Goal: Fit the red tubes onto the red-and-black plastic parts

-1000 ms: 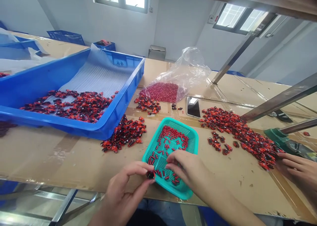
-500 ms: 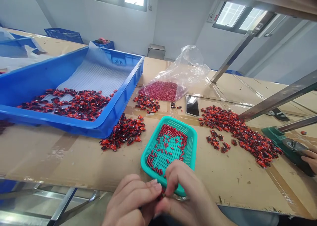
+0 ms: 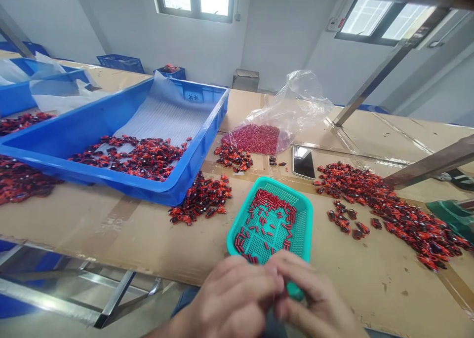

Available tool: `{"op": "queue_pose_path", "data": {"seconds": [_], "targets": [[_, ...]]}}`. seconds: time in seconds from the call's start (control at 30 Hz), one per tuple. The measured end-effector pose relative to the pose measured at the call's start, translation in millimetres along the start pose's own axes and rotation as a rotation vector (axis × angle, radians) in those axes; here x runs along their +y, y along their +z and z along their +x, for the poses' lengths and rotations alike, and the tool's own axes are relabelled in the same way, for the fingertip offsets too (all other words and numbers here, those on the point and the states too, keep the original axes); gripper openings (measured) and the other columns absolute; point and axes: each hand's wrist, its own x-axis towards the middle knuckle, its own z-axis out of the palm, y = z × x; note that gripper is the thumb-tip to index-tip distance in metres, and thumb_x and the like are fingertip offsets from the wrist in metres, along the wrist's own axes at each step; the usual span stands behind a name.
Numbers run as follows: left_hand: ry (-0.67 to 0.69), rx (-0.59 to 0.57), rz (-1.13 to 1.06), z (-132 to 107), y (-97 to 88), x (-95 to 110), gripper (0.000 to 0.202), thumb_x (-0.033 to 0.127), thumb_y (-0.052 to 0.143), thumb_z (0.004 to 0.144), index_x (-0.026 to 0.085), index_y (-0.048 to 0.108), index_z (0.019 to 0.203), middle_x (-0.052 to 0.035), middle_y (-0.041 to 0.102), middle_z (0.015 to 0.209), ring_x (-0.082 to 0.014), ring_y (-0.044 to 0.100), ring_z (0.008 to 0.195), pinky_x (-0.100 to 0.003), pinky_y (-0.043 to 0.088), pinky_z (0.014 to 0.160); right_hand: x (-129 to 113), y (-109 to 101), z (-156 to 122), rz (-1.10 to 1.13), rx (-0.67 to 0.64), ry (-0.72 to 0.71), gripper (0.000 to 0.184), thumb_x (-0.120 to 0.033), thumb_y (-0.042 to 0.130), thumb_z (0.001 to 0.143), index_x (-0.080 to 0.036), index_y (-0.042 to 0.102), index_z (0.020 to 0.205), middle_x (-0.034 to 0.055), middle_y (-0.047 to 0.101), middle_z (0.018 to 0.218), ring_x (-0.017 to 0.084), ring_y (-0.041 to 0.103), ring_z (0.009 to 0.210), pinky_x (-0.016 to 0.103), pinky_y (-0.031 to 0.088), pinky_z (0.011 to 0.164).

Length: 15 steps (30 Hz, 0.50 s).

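My left hand [image 3: 237, 293] and my right hand [image 3: 307, 296] meet at the table's front edge, fingertips pinched together. Whatever lies between them is mostly covered; only a dark reddish bit shows, too blurred to name. Just beyond my fingers stands a green plastic basket [image 3: 234, 222], its near end partly hidden by my right hand. Short dark red tubes [image 3: 272, 200] are scattered inside it, thickest along the far side. Left of the basket is a pile of small black-and-orange parts [image 3: 205, 200]; a longer pile of similar parts [image 3: 374, 192] spreads on the right.
A large blue tray [image 3: 174, 182] holds more black-and-orange parts on a white liner. Behind the basket lie a clear bag [image 3: 303, 101] of red pieces and a phone [image 3: 303, 161]. Metal posts [image 3: 392, 71] rise at the right. Cardboard [image 3: 155, 239] covers the table.
The camera has swung left, so the scene sits further right in view. My hands stay pinched together, and the red bit between them shows less. A person's hand at the right has left view.
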Motion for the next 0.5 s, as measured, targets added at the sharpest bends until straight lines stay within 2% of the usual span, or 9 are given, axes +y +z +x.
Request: {"op": "queue_pose_path", "data": {"seconds": [0.03, 0.1, 0.17, 0.23, 0.3, 0.4, 0.5], "targets": [[0.020, -0.025, 0.056, 6, -0.7, -12, 0.015, 0.013, 0.051, 0.107, 0.020, 0.063, 0.113, -0.0090, 0.082, 0.113, -0.0179, 0.078, 0.107, -0.031, 0.058, 0.099, 8, -12, 0, -0.105, 0.105, -0.002, 0.047, -0.069, 0.061, 0.097, -0.025, 0.077, 0.095, 0.0057, 0.070, 0.086, 0.022, 0.067, 0.078, 0.030, 0.057, 0.070], [-0.060, -0.081, 0.233, 14, -5.1, -39, 0.013, 0.011, 0.055, 0.103, 0.021, 0.063, 0.106, -0.0085, 0.080, 0.116, -0.0204, 0.074, 0.111, -0.035, 0.056, 0.100, 32, -42, -1, -0.404, 0.348, 0.036, 0.048, -0.068, 0.057, 0.099, -0.025, 0.077, 0.107, 0.0077, 0.073, 0.095, 0.023, 0.068, 0.078, 0.033, 0.058, 0.070], [-0.149, -0.175, 0.338, 17, -10.9, -64, 0.021, 0.007, 0.054, 0.101, 0.020, 0.066, 0.111, -0.0077, 0.081, 0.112, -0.0243, 0.073, 0.110, -0.040, 0.055, 0.097, 63, -77, -1, -0.820, 0.531, 0.087, 0.068, -0.081, 0.043, 0.097, -0.022, 0.077, 0.104, 0.0115, 0.074, 0.094, 0.026, 0.067, 0.073, 0.039, 0.057, 0.067], [-0.194, -0.256, 0.393, 15, -14.2, -84, 0.035, -0.001, 0.048, 0.096, 0.020, 0.069, 0.114, -0.0081, 0.081, 0.109, -0.0283, 0.071, 0.113, -0.044, 0.053, 0.097, 91, -108, -2, -0.968, 0.625, 0.132, 0.085, -0.091, 0.033, 0.090, -0.018, 0.077, 0.092, 0.0188, 0.072, 0.087, 0.036, 0.066, 0.077, 0.051, 0.054, 0.070], [-0.214, -0.315, 0.424, 12, -13.3, -96, 0.044, -0.007, 0.044, 0.092, 0.020, 0.071, 0.114, -0.0087, 0.080, 0.111, -0.0301, 0.068, 0.119, -0.047, 0.050, 0.101, 110, -128, -2, -1.034, 0.661, 0.156, 0.086, -0.093, 0.032, 0.088, -0.019, 0.076, 0.084, 0.0227, 0.071, 0.083, 0.041, 0.063, 0.076, 0.057, 0.050, 0.071], [-0.229, -0.357, 0.432, 11, -6.9, -105, 0.042, -0.007, 0.044, 0.092, 0.019, 0.071, 0.111, -0.0100, 0.079, 0.111, -0.0304, 0.066, 0.122, -0.050, 0.048, 0.106, 113, -130, -1, -1.083, 0.676, 0.127, 0.076, -0.084, 0.037, 0.094, -0.019, 0.076, 0.094, 0.0254, 0.071, 0.089, 0.043, 0.064, 0.081, 0.058, 0.049, 0.075], [-0.241, -0.323, 0.403, 12, -2.1, -106, 0.035, -0.004, 0.044, 0.095, 0.018, 0.070, 0.103, -0.0115, 0.078, 0.106, -0.0333, 0.066, 0.122, -0.055, 0.047, 0.108, 91, -105, 2, -1.057, 0.630, -0.012, 0.061, -0.069, 0.040, 0.103, -0.019, 0.072, 0.111, 0.0211, 0.073, 0.100, 0.039, 0.068, 0.094, 0.054, 0.052, 0.085]]}}
